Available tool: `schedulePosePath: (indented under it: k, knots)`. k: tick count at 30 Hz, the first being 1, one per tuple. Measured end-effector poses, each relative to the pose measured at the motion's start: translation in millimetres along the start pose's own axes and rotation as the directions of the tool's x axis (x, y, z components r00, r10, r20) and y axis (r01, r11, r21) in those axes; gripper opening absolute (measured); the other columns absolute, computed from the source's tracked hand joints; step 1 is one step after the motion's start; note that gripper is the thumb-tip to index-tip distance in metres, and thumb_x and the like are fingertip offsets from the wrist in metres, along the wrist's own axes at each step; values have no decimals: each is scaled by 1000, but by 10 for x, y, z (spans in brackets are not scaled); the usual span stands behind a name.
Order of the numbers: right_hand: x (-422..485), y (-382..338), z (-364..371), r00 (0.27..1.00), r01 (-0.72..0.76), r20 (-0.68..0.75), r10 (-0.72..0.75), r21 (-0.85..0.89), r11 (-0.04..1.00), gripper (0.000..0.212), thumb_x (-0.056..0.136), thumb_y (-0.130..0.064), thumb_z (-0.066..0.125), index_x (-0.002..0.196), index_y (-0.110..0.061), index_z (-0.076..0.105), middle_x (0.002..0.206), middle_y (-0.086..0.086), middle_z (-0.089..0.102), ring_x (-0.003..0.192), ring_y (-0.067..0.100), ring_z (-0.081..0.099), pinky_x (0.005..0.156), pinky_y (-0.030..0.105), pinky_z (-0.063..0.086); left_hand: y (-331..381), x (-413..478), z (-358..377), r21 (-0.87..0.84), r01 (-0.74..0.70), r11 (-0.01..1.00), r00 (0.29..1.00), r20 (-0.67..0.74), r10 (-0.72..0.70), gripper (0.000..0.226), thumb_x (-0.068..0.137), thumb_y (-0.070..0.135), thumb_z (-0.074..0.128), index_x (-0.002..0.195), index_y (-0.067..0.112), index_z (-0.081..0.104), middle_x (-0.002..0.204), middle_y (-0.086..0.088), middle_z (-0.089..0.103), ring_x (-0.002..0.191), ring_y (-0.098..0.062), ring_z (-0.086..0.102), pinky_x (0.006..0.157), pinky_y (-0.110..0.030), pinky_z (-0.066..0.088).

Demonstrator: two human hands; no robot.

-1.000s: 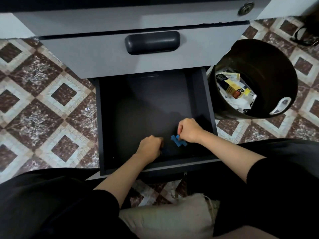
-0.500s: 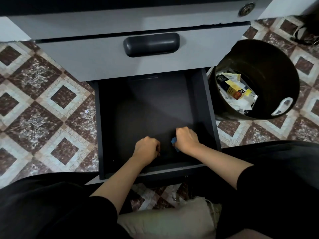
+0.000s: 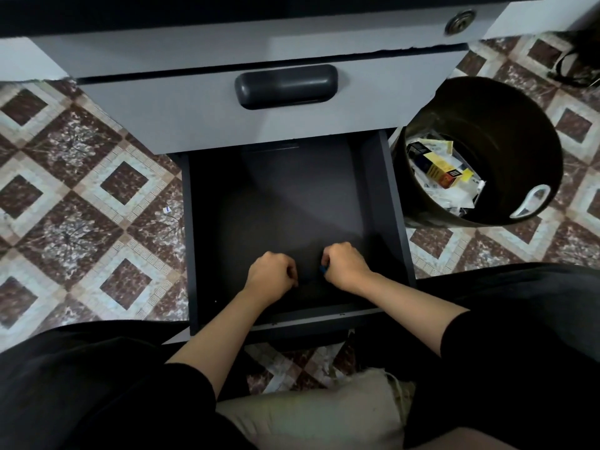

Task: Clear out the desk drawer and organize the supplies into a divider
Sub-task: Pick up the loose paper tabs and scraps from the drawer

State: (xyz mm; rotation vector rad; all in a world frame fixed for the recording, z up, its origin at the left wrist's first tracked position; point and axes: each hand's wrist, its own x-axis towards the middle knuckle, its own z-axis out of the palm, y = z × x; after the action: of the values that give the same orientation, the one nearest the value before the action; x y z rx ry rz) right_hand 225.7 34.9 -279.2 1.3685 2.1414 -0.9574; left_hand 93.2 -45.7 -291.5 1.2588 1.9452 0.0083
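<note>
The dark lower drawer [image 3: 394,203] is pulled out below me, its bottom bare apart from my hands. My right hand [image 3: 345,264] is curled low near the drawer's front and grips a small blue item [image 3: 323,269], of which only a sliver shows at the fingertips. My left hand [image 3: 271,276] sits just to its left with fingers curled under; whether it holds anything is hidden. No divider is in view.
The grey upper drawer with a dark handle [image 3: 285,86] overhangs the open drawer's back. A black waste bin [image 3: 506,125] with cartons and wrappers stands on the patterned tile floor at the right. A small scrap [image 3: 166,209] lies on the tiles at the left.
The blue item, plainly visible beside my right hand a second ago, is now almost fully enclosed by that hand. Both hands stay near the drawer's front.
</note>
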Motion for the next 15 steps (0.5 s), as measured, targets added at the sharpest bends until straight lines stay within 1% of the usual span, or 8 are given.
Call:
schedulePosePath:
  k: [1,3,4,6,8,11,13,15]
  knots:
    - [10,7,-14,1000,-14,-15,15,96,995,24,79,-2,67,102,-7,69,107,14,66,100,27,61,79,26,48,-5,6,-30,-80,26,996,999,-17,-27,7,76,15,72,73,21,70,87,-1,70,85,-16,63,75,-24,49]
    - [11,-22,-69,995,-40,-75,67,308,951,16,73,1,73,88,-6,73,92,12,70,82,20,65,68,20,46,12,-7,-116,-297,65,953,996,-44,-82,8,71,14,78,69,16,71,73,1,69,68,-6,60,63,-10,45]
    - [-6,-56,-115,990,-51,-99,101,421,906,12,71,3,74,77,-7,71,82,12,69,68,16,64,59,20,47,36,-30,-175,-402,79,912,993,-44,-106,11,70,14,80,66,14,70,66,3,66,60,-1,57,56,-6,42]
    - [-57,-143,-243,980,-86,-85,181,637,766,25,71,10,73,61,-9,60,67,9,61,44,8,58,42,20,49,86,-64,-283,-570,104,815,989,-30,-147,16,67,14,82,61,16,67,59,4,63,48,2,55,47,-6,40]
    - [-143,-231,-413,980,-78,-59,189,761,644,26,72,16,69,62,-5,57,65,10,59,45,14,60,43,22,53,138,-110,-397,-676,116,727,984,-20,-175,17,67,13,82,60,16,67,59,0,65,50,-3,56,45,-10,41]
    - [-302,-351,-693,987,-12,-76,141,842,540,23,72,20,66,66,0,58,67,15,61,48,17,64,48,25,56,248,-237,-637,-754,66,653,987,-46,-153,13,68,9,80,63,12,68,61,-3,66,55,-8,56,50,-15,43]
    - [-389,-400,-847,988,37,-109,113,861,508,23,72,21,66,65,0,59,67,16,61,48,15,65,50,24,56,324,-320,-832,-775,-5,632,990,-95,-108,11,69,6,79,65,10,69,54,0,64,50,-6,56,50,-14,44]
    - [-520,-443,-978,988,78,-136,78,857,509,22,73,20,66,66,-1,60,68,15,62,53,18,66,54,25,57,385,-439,-1033,-774,-62,631,987,-141,-75,8,71,4,77,69,7,70,47,4,62,44,-2,55,49,-11,44]
